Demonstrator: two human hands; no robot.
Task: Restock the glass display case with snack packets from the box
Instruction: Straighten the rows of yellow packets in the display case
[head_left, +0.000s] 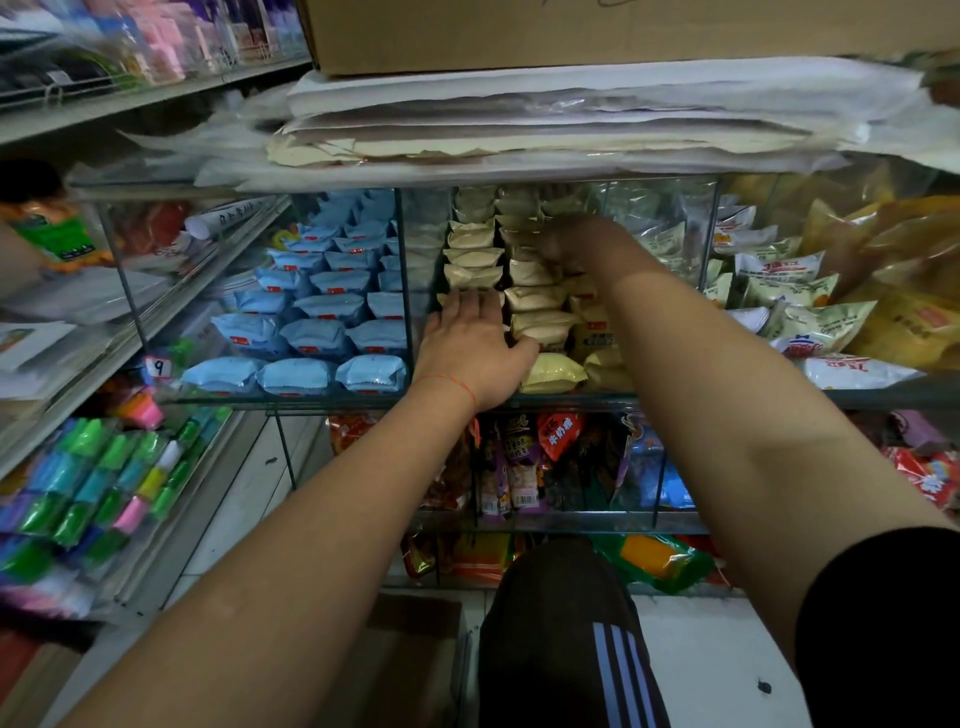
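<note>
The glass display case (408, 322) holds rows of snack packets in compartments. Beige packets (535, 299) fill the middle compartment. My left hand (470, 345) lies flat on the front-left beige packets with its fingers straight and the thumb spread to the right. Deeper in the same compartment, my right hand (574, 241) has its fingers curled over beige packets near the back; its fingertips are hidden among them. A yellow packet (550, 373) sits at the front beside my left thumb. A cardboard box (410, 654) stands on the floor below my left arm.
Blue packets (322, 332) fill the left compartment, white and green ones (789, 296) the right. A paper stack (545, 119) and a cardboard carton (571, 31) lie on the case's top. Lower shelves hold colourful packets (524, 462). A side shelf (93, 483) runs along the left. My knee (561, 623) is below.
</note>
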